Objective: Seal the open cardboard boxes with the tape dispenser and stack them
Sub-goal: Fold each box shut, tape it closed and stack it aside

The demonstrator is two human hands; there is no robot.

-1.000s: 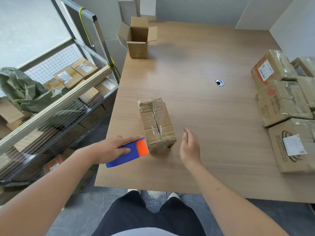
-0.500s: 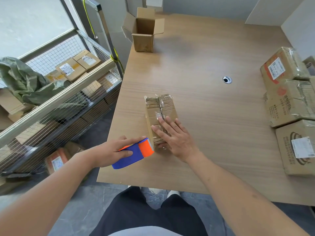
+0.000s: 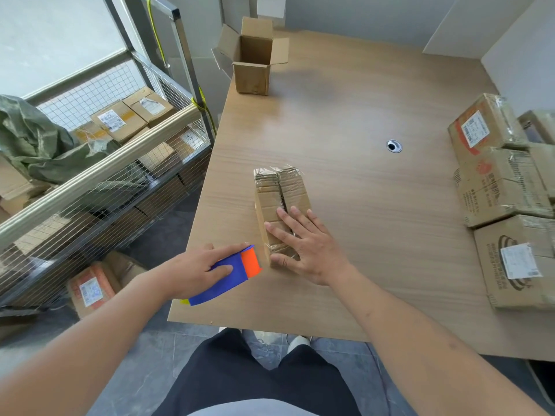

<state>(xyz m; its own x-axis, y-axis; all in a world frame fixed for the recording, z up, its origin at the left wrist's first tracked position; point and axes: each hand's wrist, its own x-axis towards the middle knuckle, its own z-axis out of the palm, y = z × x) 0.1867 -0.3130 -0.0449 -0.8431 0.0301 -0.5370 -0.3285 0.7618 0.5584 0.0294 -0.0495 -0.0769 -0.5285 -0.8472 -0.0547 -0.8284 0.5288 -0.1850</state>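
Observation:
A small closed cardboard box [image 3: 279,193] with clear tape at its ends lies on the wooden table [image 3: 360,205] near the front. My right hand [image 3: 303,244] rests flat on its near end with fingers spread. My left hand [image 3: 195,268] grips a blue and orange tape dispenser [image 3: 237,273], whose orange end sits just left of the box's near corner. An open cardboard box [image 3: 253,60] with raised flaps stands at the table's far left corner.
Several taped, labelled boxes [image 3: 498,187] are piled along the table's right edge. A wire-mesh cart [image 3: 99,175] holding boxes and a green bag stands left of the table. A round cable hole [image 3: 394,145] is in the tabletop.
My right hand came from beside the box onto its near end and now lies flat there. The dispenser in my left hand stays near the box's corner.

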